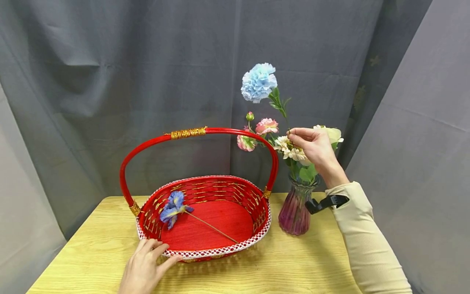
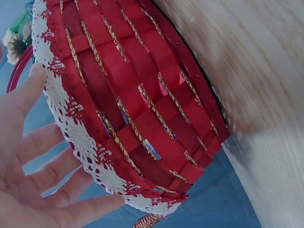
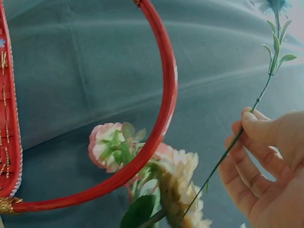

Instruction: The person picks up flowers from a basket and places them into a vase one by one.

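My right hand (image 1: 318, 149) pinches the thin green stem of a light-blue carnation (image 1: 259, 83) between thumb and fingertips. The bloom is held up above the other flowers, and its lower stem (image 3: 216, 166) slants down past cream blooms in the right wrist view. My left hand (image 1: 144, 265) holds the white lace rim of a red woven basket (image 1: 216, 222) at its front left, fingers over the edge and thumb along the outside. Inside the basket lies a blue-purple iris (image 1: 174, 209), its bare stem slanting to the front rim.
A purple ribbed glass vase (image 1: 295, 210) stands right of the basket, below my right hand. Pink flowers (image 1: 267, 126), cream flowers (image 1: 293, 148) and a pale bloom (image 1: 334, 134) rise from it. The basket's tall red handle (image 1: 147, 144) arches over. Grey curtains hang behind the wooden table (image 1: 92, 245).
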Motion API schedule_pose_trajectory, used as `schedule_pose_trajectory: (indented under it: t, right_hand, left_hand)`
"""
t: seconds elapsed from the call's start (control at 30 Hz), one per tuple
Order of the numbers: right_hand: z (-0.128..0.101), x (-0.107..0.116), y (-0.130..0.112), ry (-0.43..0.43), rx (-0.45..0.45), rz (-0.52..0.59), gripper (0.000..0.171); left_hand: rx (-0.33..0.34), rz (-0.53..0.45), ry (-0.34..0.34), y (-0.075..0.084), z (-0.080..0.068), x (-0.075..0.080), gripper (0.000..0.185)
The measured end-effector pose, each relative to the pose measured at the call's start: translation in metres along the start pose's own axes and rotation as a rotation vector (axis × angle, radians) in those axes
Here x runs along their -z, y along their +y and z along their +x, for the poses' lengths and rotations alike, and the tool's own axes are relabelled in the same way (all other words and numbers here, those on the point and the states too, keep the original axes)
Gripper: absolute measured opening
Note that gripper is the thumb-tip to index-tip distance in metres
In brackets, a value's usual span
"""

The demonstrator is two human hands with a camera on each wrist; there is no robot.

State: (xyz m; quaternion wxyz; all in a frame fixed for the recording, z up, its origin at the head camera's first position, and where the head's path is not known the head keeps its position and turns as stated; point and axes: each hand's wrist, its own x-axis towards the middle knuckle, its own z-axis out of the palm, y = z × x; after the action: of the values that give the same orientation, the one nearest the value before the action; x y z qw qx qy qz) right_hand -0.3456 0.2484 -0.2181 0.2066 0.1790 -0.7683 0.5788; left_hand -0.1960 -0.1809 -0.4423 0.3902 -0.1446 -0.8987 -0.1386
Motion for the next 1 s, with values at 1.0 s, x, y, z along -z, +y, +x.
schedule_pose_trajectory:
  t: [1.0]
  right_hand:
    - [-0.034, 0.03, 0.076, 0.302, -0.188, -0.321, 0.033]
  left_hand:
    - [-0.02, 0.005, 0.029, 0.0, -0.002, 0.0, 0.045]
